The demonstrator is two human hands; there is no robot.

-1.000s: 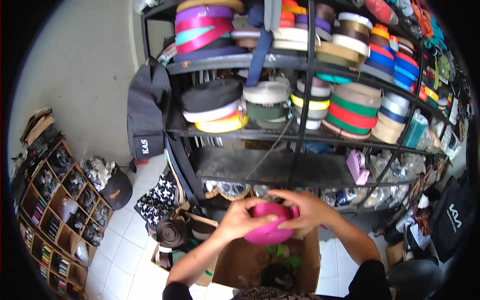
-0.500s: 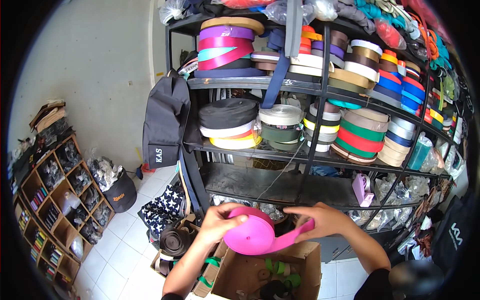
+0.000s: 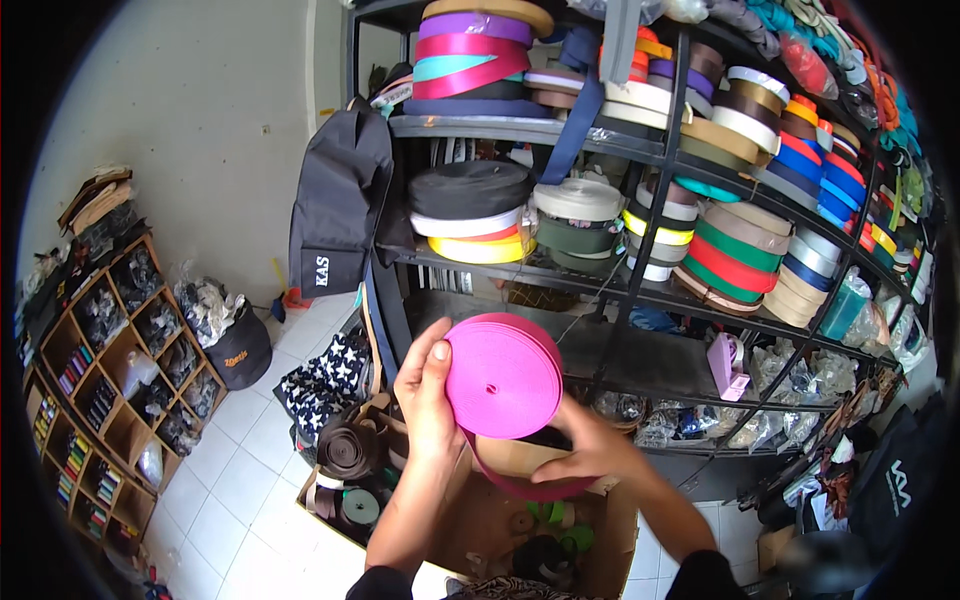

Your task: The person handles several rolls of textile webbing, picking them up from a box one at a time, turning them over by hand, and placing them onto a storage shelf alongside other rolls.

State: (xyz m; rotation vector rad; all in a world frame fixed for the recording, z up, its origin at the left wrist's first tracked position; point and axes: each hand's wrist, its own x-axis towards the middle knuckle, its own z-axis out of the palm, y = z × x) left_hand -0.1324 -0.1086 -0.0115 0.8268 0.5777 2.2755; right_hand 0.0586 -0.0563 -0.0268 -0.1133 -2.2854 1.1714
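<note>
A wound roll of bright pink webbing (image 3: 503, 375) is held up in front of me, its flat coiled face and small centre hole toward me. My left hand (image 3: 428, 395) grips the roll's left edge, thumb on the face. From the roll's lower left a loose length of the webbing (image 3: 500, 484) loops down and across to the right. My right hand (image 3: 598, 445), slightly blurred, has that length between its thumb and fingers, below and right of the roll. Both hands are above an open cardboard box (image 3: 455, 530) with green rolls (image 3: 575, 540) and a dark bundle inside.
Ahead stands a black metal shelf rack (image 3: 520, 130) stacked with coloured strap rolls. A pink tape dispenser (image 3: 727, 366) sits on its lower shelf. To the left are a brown roll (image 3: 347, 453), star-patterned cloth (image 3: 322, 395), a black bin (image 3: 238, 345) and a wooden cubby rack (image 3: 120, 365).
The pink roll has risen and turned its face more toward me. My right hand has moved down and left with the strap, which now loops beneath the roll.
</note>
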